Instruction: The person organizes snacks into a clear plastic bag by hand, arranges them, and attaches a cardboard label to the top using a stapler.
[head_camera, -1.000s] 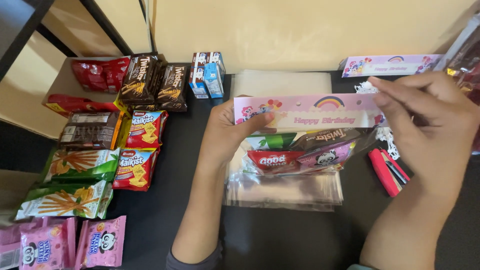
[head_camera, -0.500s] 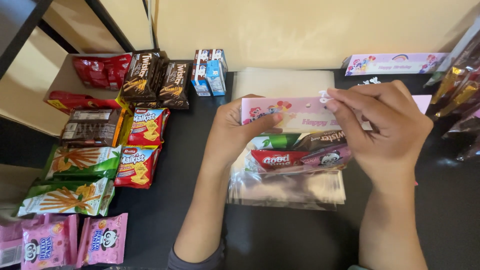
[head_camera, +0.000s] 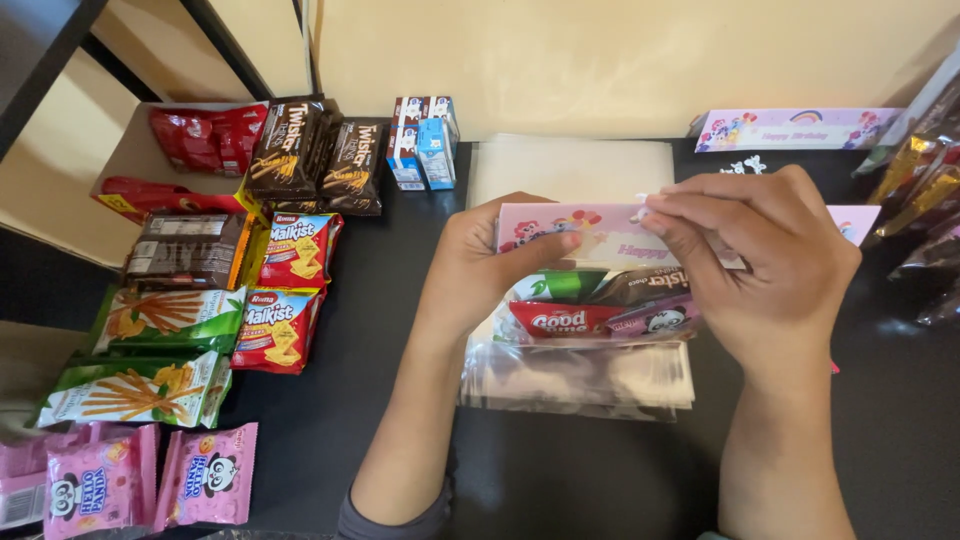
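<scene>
Head view: a pink paper header card (head_camera: 600, 232) with cartoon figures is held across the top of a clear snack bag (head_camera: 600, 310), above the middle of the black table (head_camera: 380, 300). The card's near end is pinched by the left hand (head_camera: 480, 265), thumb on the front and fingers behind. The right hand (head_camera: 765, 265) is set over the card's other half, its fingertips (head_camera: 655, 212) drawn together on a small white piece at the card's upper edge; what that piece is cannot be told. Inside the bag a red packet, a brown packet, a green one and a pink one are seen. Under the bag a stack of empty clear bags (head_camera: 575, 380) is laid flat, and behind it a pile of pale sheets (head_camera: 570, 165). Further back, near the wall, a second pink header card (head_camera: 795, 128) is seen. To the left, snack packets are laid in rows: brown wafer packs (head_camera: 320, 150), red cracker packs (head_camera: 285, 290), green stick-biscuit packs (head_camera: 150, 350), pink panda packs (head_camera: 150, 480) and small blue-and-white drink cartons (head_camera: 422, 140). At the right edge, filled bags (head_camera: 925, 190) are partly in view.
</scene>
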